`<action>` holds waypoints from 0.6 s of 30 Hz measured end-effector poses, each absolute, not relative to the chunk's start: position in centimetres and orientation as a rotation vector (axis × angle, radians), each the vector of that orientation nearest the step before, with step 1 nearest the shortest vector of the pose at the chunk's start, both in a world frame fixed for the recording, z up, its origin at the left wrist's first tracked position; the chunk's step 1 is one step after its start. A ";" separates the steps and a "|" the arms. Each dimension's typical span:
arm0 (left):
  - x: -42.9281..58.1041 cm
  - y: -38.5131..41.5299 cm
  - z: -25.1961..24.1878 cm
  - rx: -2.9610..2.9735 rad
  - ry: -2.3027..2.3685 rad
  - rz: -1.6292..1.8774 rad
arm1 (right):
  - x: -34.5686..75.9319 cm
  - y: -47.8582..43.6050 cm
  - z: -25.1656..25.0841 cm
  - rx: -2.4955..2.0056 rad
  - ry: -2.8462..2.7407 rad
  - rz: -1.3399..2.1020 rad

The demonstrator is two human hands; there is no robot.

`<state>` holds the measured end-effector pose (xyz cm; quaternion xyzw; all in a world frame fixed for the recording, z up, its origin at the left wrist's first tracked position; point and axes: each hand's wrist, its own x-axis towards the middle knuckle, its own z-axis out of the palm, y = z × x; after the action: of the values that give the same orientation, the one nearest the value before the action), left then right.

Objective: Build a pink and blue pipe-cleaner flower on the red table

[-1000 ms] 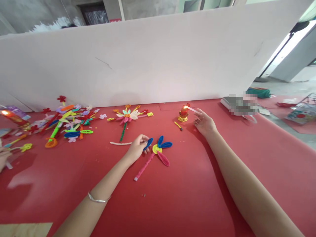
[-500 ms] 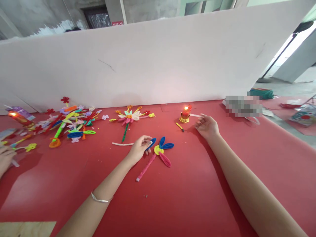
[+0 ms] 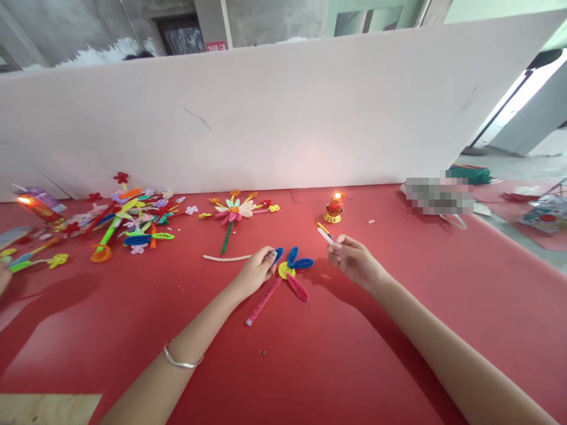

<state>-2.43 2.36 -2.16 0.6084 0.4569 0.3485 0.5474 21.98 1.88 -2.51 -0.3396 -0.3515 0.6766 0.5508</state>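
Observation:
My left hand pinches a blue pipe-cleaner petal, close beside the yellow coiled centre of a pipe-cleaner flower. That flower lies flat, with two blue petals, a pink petal and a pink stem. In my right hand, fingers closed, is a thin whitish glue stick, its tip pointing up and left. Just behind the stick is a small yellow stick, partly covered. A lit red candle in a gold holder stands beyond my right hand.
A multi-petal flower and a white pipe cleaner lie beyond my left hand. Farther left are a pile of colourful pipe-cleaner pieces, another lit candle and another person's hand. A white board borders the red table's back.
My right hand has drawn the glue stick away from the candle flame, toward me and left. My left hand keeps the blue petal by the flower. The other person's hand has moved left.

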 end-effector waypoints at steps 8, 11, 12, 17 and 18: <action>-1.8 1.7 -0.5 1.282 1.110 0.918 | 20.1 0.9 -2.2 -0.899 -1.050 1.695; -2.1 1.8 -0.4 1.175 1.114 0.946 | 20.1 0.9 -2.3 -0.913 -1.115 1.655; -2.1 1.9 -0.3 1.155 1.120 0.952 | 20.1 0.9 -2.3 -0.918 -1.131 1.646; -2.3 1.9 -0.1 1.121 1.052 0.999 | 20.1 0.9 -2.4 -0.935 -1.178 1.657; -2.2 1.9 -0.2 1.114 1.016 1.006 | 20.1 0.8 -2.5 -0.934 -1.187 1.656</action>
<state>-2.24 1.89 -0.15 0.4840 0.4412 0.4368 0.6167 20.12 0.85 -2.48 -0.3751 -0.4770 0.6653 0.4350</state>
